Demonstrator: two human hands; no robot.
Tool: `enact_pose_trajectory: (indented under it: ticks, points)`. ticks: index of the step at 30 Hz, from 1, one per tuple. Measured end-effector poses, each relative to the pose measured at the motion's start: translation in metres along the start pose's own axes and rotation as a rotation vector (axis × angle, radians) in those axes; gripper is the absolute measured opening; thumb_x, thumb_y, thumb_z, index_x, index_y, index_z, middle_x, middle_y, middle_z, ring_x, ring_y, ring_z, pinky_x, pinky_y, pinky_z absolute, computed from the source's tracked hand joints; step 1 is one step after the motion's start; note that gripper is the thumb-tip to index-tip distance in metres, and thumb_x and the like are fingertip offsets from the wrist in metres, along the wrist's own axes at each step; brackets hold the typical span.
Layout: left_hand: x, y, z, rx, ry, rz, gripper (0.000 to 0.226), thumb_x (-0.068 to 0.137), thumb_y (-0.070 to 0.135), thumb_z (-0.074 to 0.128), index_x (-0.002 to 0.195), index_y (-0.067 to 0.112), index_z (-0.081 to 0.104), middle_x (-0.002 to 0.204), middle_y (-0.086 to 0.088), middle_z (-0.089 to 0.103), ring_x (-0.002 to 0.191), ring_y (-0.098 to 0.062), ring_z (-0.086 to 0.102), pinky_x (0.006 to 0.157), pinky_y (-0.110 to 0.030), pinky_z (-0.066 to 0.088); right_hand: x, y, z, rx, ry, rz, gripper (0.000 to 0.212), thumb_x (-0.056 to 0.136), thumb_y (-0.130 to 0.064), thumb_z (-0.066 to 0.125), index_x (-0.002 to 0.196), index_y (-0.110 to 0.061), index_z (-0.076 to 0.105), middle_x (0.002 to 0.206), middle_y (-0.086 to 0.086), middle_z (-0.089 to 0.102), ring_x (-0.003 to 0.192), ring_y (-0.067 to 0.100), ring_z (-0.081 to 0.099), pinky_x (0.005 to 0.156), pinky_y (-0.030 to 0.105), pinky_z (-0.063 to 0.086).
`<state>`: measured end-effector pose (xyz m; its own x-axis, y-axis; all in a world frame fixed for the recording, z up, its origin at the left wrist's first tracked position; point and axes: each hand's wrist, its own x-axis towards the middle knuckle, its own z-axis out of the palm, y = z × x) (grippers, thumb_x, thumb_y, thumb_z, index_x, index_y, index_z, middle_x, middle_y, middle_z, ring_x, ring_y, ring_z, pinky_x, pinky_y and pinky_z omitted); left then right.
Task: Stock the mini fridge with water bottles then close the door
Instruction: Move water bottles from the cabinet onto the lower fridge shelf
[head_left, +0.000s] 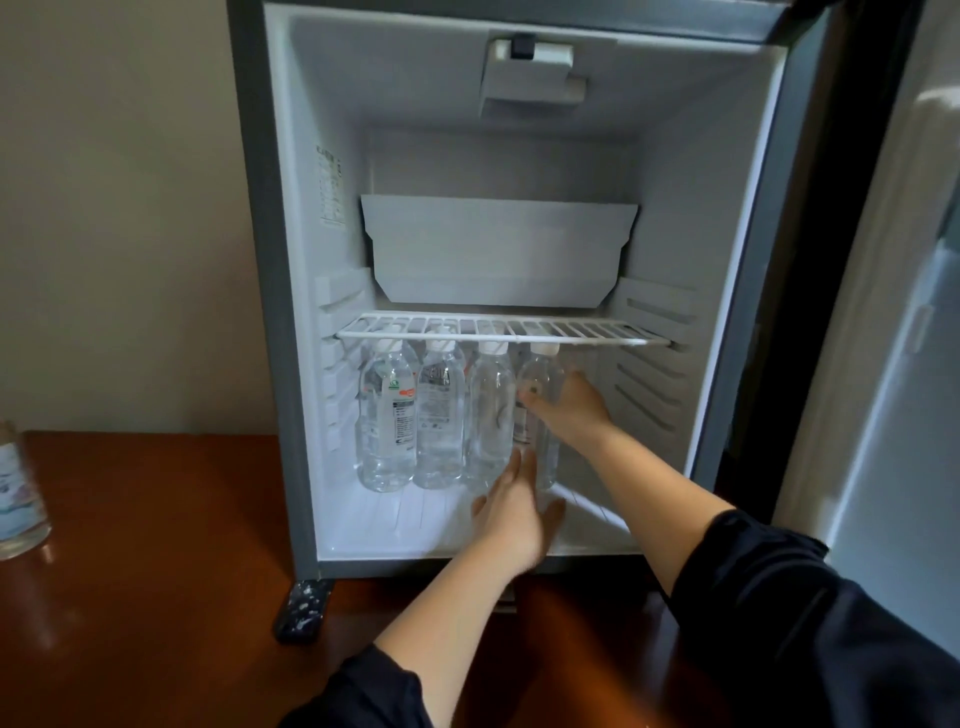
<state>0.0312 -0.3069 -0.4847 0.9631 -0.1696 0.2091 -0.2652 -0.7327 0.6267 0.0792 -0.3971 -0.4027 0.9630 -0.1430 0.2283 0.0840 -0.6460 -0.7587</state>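
Partly hidden right hand (571, 410) (behind bottle (541, 370))

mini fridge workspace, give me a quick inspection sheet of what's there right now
surface: brown wooden tabletop; the mini fridge stands on it
job's things: fridge door open to the right; four water bottles upright in a row on the fridge floor, under the wire shelf; spare bottle on the tabletop at far left
clutter: dark speckled object at the fridge's front left corner; white tray above the shelf
hands: right hand grips the rightmost bottle; left hand open, fingers straight, by the bottles' bases
cables: nothing seen
surroundings: beige wall at left
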Motion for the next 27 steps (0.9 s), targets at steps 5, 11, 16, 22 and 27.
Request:
enact_pose_trajectory:
  ticks: [5, 11, 16, 22, 27]
  points:
    - [-0.019, -0.006, -0.031, -0.016, -0.064, -0.107, 0.035, 0.089, 0.047, 0.05, 0.107, 0.019, 0.058, 0.118, -0.006, 0.061, 0.109, -0.028, 0.057, 0.096, -0.037, 0.045, -0.019, -0.001, -0.002, -0.248, 0.013, 0.033, 0.058, 0.09, -0.037, 0.058, 0.136, -0.009, 0.037, 0.12, 0.012, 0.059, 0.103, 0.03, 0.061, 0.079, 0.037, 0.052]
    - [-0.05, -0.027, -0.079, -0.042, -0.079, -0.116, 0.029, 0.089, 0.041, 0.054, 0.099, 0.015, 0.063, 0.104, -0.006, 0.065, 0.1, -0.024, 0.061, 0.09, -0.032, 0.047, -0.051, -0.019, -0.003, -0.377, -0.179, -0.131, 0.022, 0.087, -0.029, 0.061, 0.076, -0.012, 0.053, 0.072, 0.004, 0.053, 0.068, 0.021, 0.052, 0.064, 0.03, 0.043]
    - [-0.091, -0.048, -0.123, 0.06, -0.077, -0.115, 0.029, 0.09, 0.036, 0.055, 0.104, 0.013, 0.064, 0.1, 0.0, 0.059, 0.097, -0.015, 0.055, 0.085, -0.023, 0.04, -0.085, -0.048, 0.019, -0.437, -0.369, -0.242, 0.029, 0.088, -0.038, 0.06, 0.099, -0.012, 0.063, 0.094, 0.01, 0.071, 0.086, 0.026, 0.069, 0.077, 0.037, 0.056]
    - [-0.143, -0.09, -0.18, 0.163, -0.045, -0.22, 0.033, 0.091, 0.039, 0.052, 0.109, 0.015, 0.064, 0.096, 0.003, 0.062, 0.098, -0.016, 0.058, 0.085, -0.027, 0.045, -0.116, -0.093, 0.066, -0.453, -0.663, -0.351, 0.034, 0.091, -0.036, 0.057, 0.117, -0.013, 0.057, 0.113, 0.011, 0.063, 0.093, 0.026, 0.07, 0.076, 0.035, 0.055]
    - [-0.179, -0.135, -0.221, 0.145, 0.01, -0.334, 0.033, 0.09, 0.044, 0.051, 0.111, 0.021, 0.062, 0.104, 0.004, 0.062, 0.103, -0.014, 0.058, 0.087, -0.026, 0.046, -0.137, -0.131, 0.111, -0.449, -0.772, -0.458, 0.03, 0.091, -0.036, 0.057, 0.111, -0.013, 0.059, 0.107, 0.013, 0.063, 0.083, 0.023, 0.068, 0.06, 0.026, 0.049]
